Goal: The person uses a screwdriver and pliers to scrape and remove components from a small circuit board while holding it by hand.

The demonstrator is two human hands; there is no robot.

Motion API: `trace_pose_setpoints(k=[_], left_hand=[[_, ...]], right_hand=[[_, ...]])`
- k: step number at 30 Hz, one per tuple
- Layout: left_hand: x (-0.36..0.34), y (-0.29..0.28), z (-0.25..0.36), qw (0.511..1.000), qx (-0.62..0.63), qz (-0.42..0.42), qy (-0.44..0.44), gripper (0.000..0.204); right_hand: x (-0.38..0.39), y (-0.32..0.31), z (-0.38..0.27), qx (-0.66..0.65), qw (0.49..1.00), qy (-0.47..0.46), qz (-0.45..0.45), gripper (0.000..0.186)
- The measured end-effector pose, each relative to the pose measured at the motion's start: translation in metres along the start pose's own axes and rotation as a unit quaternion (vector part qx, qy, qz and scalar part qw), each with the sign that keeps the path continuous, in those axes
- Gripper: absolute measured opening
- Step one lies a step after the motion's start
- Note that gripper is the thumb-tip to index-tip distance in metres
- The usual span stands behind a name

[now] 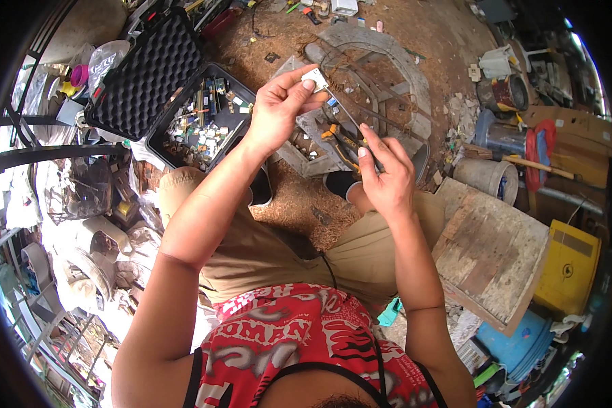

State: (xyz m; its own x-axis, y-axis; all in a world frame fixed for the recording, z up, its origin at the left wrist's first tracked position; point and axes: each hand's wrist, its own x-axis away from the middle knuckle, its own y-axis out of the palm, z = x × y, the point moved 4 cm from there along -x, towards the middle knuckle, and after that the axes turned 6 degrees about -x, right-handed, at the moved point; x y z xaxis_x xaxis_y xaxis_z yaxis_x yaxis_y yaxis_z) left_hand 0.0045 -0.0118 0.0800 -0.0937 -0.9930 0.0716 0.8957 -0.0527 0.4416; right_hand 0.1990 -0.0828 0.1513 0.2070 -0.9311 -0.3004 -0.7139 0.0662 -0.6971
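Seen from above, a seated person's left hand [279, 109] pinches a small pale rectangular part [315, 76] at chest height over the dirt floor [449, 41], while the right hand [386, 173] is clenched around orange-handled pliers [340, 139] whose tip meets a thin wire [340, 102] running from the part. The fingertip grip looks slight, so a hard tug could likely pull the part free, dropping it beside the open black case [204, 122] of small components.
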Motion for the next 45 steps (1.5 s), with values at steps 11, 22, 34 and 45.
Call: trace_pose_setpoints(k=[11,22,34,45], left_hand=[[0.001,0.003,0.002,0.998,-0.056,-0.007,0.018,0.038],[-0.001,-0.001,-0.005,0.998,-0.063,0.003,-0.016,0.039],[0.002,0.006,-0.01,0.997,-0.06,-0.018,-0.048,0.037],[0.007,0.008,0.004,0.916,-0.368,0.065,0.144,0.02]], right_hand=[[0.005,0.001,0.005,0.091,0.995,-0.023,0.038,0.044],[0.005,0.007,0.014,0.047,0.997,-0.016,0.052,0.042],[0.003,0.013,0.017,-0.046,0.995,0.001,0.086,0.037],[-0.047,0.036,0.027,-0.316,0.934,0.167,0.013,0.033]])
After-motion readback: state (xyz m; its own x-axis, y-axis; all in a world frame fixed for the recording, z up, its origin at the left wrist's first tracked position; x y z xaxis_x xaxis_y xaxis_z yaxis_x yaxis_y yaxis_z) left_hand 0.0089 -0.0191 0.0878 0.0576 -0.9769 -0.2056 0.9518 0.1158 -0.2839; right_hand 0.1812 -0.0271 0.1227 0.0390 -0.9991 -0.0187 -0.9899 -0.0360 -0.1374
